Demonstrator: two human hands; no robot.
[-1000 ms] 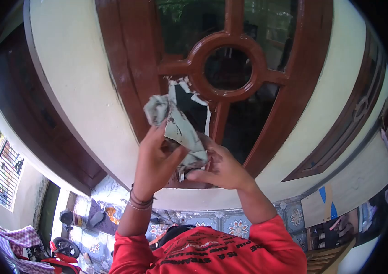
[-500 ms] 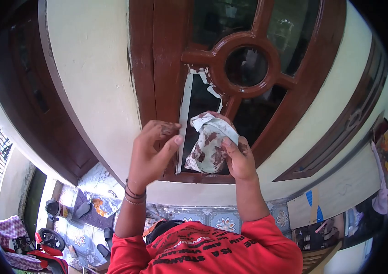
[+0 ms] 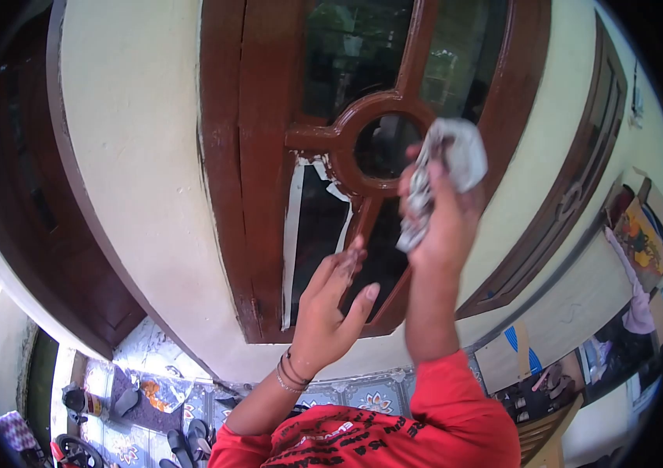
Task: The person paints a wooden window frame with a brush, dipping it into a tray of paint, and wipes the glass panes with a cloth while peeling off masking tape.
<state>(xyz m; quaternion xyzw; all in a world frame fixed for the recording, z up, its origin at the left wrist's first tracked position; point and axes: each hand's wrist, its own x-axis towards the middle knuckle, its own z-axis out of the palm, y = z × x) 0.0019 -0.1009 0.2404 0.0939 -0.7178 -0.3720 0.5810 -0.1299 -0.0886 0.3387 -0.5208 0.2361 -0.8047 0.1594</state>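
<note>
My right hand [image 3: 444, 199] grips a crumpled white rag [image 3: 460, 152] smeared with brown, held up in front of the door's round pane; motion blurs both. Lower and to the left, my left hand [image 3: 331, 312] is empty, thumb and fingers apart, with brown smudges on the fingertips. Behind the hands stands a glossy brown door [image 3: 257, 195] with dark glass panes. White masking tape [image 3: 294, 242] runs along the left edge of the lower-left pane, and ragged white pieces line its top and right edges.
Cream walls [image 3: 129, 156] flank the door, with another brown door [image 3: 19, 187] at left. Sandals [image 3: 179, 448], a paint can [image 3: 91, 402] and an orange-stained plastic sheet [image 3: 161, 394] lie on the tiled floor. A shelf with shoes [image 3: 553, 386] stands at right.
My right hand has lifted the rag up and to the right, away from the lower-left pane. My left hand has shifted right and down in view. The camera view has shifted too.
</note>
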